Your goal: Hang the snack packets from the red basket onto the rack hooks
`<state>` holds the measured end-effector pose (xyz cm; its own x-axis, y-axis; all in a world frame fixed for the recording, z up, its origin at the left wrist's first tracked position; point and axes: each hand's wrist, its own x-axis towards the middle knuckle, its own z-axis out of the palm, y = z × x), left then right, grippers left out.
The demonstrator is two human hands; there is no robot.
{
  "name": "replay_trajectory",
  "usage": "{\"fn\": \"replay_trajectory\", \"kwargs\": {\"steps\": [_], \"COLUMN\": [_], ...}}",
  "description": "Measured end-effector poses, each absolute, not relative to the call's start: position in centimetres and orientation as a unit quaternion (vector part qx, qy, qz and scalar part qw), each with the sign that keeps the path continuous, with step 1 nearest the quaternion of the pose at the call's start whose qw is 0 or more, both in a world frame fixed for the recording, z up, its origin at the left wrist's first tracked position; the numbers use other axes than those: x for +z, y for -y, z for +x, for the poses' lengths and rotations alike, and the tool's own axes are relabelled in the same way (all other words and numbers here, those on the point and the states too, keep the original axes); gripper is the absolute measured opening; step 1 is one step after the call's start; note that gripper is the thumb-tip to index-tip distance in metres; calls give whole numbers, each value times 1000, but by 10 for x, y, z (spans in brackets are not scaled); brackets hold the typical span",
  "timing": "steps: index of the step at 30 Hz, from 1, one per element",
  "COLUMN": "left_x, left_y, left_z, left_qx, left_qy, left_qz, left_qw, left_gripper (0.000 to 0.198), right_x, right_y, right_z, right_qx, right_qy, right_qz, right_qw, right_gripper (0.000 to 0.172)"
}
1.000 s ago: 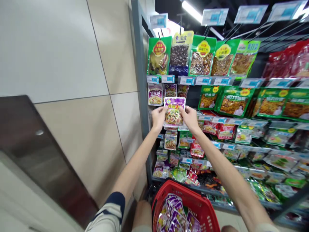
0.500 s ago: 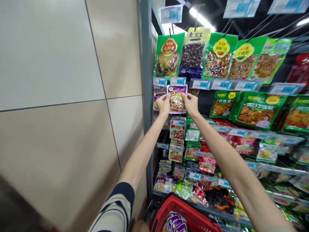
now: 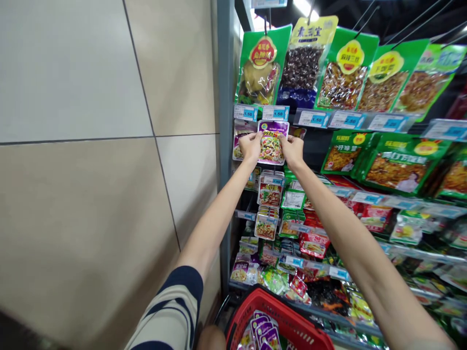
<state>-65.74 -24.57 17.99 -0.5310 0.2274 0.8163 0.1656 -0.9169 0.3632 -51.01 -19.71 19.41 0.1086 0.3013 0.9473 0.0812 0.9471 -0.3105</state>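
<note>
In the head view, the left hand (image 3: 250, 147) and the right hand (image 3: 292, 150) are raised just right of the middle of the frame. Both are closed in a narrow pinch on one small purple-topped food packet (image 3: 272, 146). The left hand holds its left edge and the right hand its upper right corner, leaving the picture of food on the front open to view. The packet stands upright, just below a row of blue-and-white price tags (image 3: 275, 113), in front of the packed shelf.

For something this thin and light, a gentle two-sided pinch at the edges seems the right hold: it should keep the packet flat and uncreased. Packets sit close on every side, so the knuckles need to stay clear of them.

Green food bags (image 3: 346, 68) hang in a row at the upper right, and smaller packets fill the shelves at the lower right. A grey metal upright (image 3: 226, 146) edges the shelving. At the bottom centre, a red plastic basket (image 3: 277, 311) holds purple packets (image 3: 261, 331) much like the one in the hands. A beige tiled wall (image 3: 91, 146) fills the left half, and a striped sleeve (image 3: 171, 311) shows at the lower left.
</note>
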Motion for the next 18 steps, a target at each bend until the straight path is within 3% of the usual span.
{"fn": "replay_trajectory", "kwargs": {"steps": [9,11,18], "left_x": [184,171,104], "left_y": [242,247,272], "left_z": [-657,-654,-647], "left_qx": [816,821,823], "left_qy": [-291,-262,-146], "left_qz": [496,502,548], "left_qw": [-60,-73,-19], "left_gripper": [13,4,16], "right_x": [219,227,250], "right_y": [184,174,115], "right_z": [-508,-513,-535], "right_qx": [8,7,-21], "right_qy": [626,600,580], "right_qz": [-301,-343,-350], "right_qw": [719,723,735], "right_gripper": [29,27,30]}}
